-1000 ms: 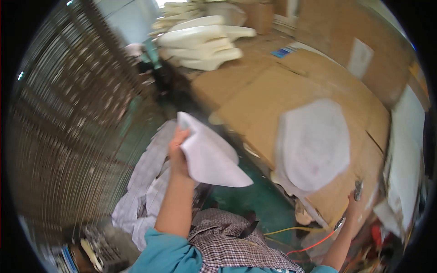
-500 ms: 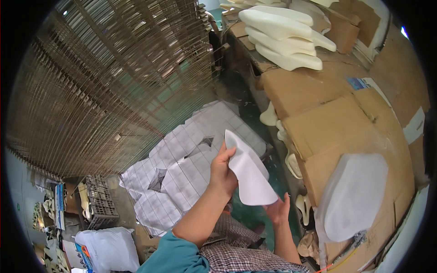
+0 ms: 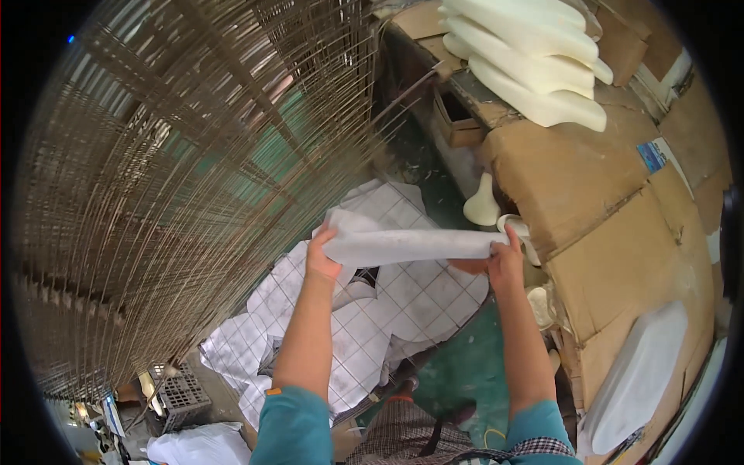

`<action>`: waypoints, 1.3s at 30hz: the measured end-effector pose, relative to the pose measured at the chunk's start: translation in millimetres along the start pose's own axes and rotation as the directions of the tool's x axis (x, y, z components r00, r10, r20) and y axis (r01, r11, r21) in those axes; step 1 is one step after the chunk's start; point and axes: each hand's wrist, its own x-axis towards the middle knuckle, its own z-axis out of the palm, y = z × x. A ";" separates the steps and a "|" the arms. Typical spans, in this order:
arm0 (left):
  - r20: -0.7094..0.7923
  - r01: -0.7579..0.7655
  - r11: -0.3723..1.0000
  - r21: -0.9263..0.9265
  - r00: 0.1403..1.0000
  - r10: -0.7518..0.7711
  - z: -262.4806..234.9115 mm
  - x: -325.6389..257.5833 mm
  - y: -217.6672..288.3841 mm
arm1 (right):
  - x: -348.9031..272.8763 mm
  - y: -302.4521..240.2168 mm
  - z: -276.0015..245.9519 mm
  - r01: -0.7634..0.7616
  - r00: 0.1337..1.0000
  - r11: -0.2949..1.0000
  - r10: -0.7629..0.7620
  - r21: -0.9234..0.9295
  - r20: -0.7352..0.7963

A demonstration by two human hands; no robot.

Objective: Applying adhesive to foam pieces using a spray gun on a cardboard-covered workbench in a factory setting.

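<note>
A long white moulded piece [image 3: 411,246], smooth and slightly curved, is stretched level between my two hands. Around its wider left end my left hand [image 3: 322,254] is closed, with the thumb on the upper edge. My right hand [image 3: 505,257] pinches the narrower right end. Under the piece lie several similar white pieces [image 3: 426,294] on a wire grid shelf, side by side and partly covered by the held one.
A tall stack of wire racks [image 3: 194,155] rises on the left. At right, a cardboard-covered bench [image 3: 589,194] carries stacked cream foam pieces [image 3: 535,62] and a white-grey shaped form [image 3: 639,380]. A plastic crate [image 3: 182,395] and a white bag [image 3: 201,446] sit lower left.
The white piece has turned from hanging steeply to lying level, and moved farther forward. My right hand has come up from below to grip its right end. The view has shifted.
</note>
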 end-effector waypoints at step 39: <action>0.471 0.191 0.688 0.700 0.601 -0.646 226.5 -465.4 -479.4 | -344.5 -240.9 -334.1 0.168 0.774 -0.043 -0.612 -0.985 0.159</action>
